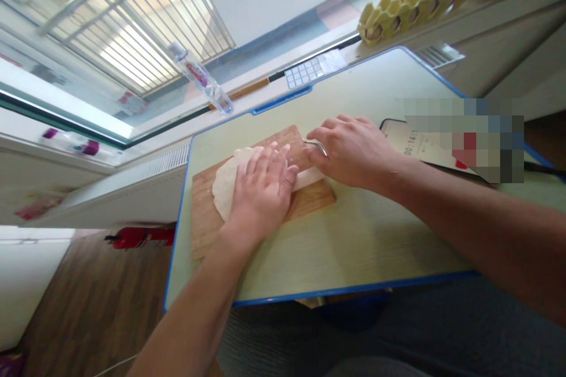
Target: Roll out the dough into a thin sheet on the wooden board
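Note:
On a wooden cutting board (206, 188) lies a flat, pale sheet of dough (224, 184) with an uneven edge. My left hand (265, 182) rests flat on the dough, fingers stretched out and covering much of it. Over the board's right end, my right hand (342, 150) is closed around a shiny, curved metal utensil (317, 145); its working end is hidden, so its exact kind does not show. A pale strip (307, 178) extends from beside my left hand to under my right hand. I cannot tell whether it joins the dough.
The board lies on a pale folding table (354, 235) with a blue rim. A phone (407, 138) showing a timer lies to the right, partly blurred out. Along the windowsill are a plastic bottle (203, 79), a blister pack (305, 72) and egg cartons (411, 9). A fire extinguisher (139, 237) is on the floor.

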`<state>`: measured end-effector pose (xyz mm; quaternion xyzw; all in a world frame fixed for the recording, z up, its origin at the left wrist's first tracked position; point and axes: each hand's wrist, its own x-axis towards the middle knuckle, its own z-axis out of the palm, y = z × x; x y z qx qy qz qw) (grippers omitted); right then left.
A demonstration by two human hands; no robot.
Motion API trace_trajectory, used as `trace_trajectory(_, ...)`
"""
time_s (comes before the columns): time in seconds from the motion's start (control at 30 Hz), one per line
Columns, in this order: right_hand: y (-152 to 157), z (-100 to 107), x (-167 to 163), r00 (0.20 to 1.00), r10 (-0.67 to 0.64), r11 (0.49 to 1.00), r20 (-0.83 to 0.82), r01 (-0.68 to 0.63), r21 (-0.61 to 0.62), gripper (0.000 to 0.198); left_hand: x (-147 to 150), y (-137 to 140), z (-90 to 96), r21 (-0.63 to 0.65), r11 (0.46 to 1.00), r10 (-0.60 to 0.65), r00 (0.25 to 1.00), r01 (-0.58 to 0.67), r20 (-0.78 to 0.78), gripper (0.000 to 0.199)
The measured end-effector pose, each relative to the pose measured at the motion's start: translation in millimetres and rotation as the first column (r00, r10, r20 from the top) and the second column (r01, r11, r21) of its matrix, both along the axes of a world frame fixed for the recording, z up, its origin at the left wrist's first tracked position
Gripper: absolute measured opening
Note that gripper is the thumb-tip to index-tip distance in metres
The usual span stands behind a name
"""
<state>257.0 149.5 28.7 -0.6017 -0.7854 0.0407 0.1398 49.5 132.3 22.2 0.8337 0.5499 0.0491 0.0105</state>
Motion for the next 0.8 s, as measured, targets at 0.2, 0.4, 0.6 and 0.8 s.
trace_trajectory(0.2,-2.8,5.5,-1.4,1.000,0.011,1.000,-0.004,-0.011,-0.001,0.041,6.5,-56.4,-1.3,0.047,0.999,-0.025,1.000,0.025,0.001,0.067)
trace_trajectory(0.4,-1.0,7.1,1.6,1.000,-0.008,0.999,-0.010,0.009,0.038,0.044,-0.9,-39.0,1.5,0.052,0.996,-0.073,0.996,0.071,0.042,0.053)
trace_trajectory(0.6,1.8,8.3,3.8,0.999,-0.016,1.000,-0.031,0.017,0.026,0.046,-13.2,-18.0,13.0,0.086,0.992,-0.096,0.994,0.090,0.058,0.025)
trace_trajectory(0.8,2.4,6.1,3.3,0.991,0.090,0.996,-0.099,-0.092,-0.009,0.052,-35.5,-0.5,24.3,0.150,0.987,-0.067,0.997,0.059,0.046,0.024)
